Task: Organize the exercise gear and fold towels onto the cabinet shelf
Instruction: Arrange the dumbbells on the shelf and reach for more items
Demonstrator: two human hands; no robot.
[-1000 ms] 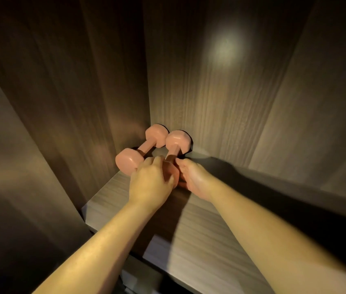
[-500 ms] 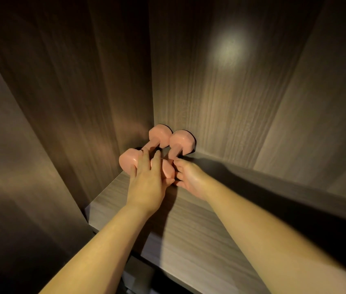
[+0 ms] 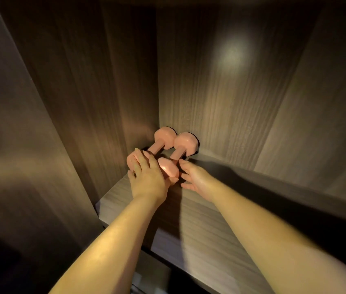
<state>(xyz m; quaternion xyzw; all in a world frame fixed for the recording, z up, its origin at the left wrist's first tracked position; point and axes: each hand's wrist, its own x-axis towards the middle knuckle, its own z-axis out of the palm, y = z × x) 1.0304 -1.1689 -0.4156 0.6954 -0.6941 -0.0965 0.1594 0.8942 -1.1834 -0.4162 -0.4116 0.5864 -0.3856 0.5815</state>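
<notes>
Left forearm reaches forward over the cabinet shelf (image 3: 210, 230). Left hand (image 3: 148, 177) lies flat, fingers straight, resting on the near head of the left pink dumbbell (image 3: 164, 136), which sits in the back-left corner. Right pink dumbbell (image 3: 185, 144) lies just beside it. Right hand (image 3: 195, 177) is relaxed, fingers spread, gripping nothing. Its fingertips are at that dumbbell's near head; contact unclear.

Single view, head-worn wide-angle camera. Sat above and behind both hands, faced forward and down into the cabinet (image 3: 220, 115) corner. Left hand (image 3: 148, 177) and right hand (image 3: 197, 180) lay close, near mid-frame; forearms (image 3: 112, 240) ran off the bottom edge.
</notes>
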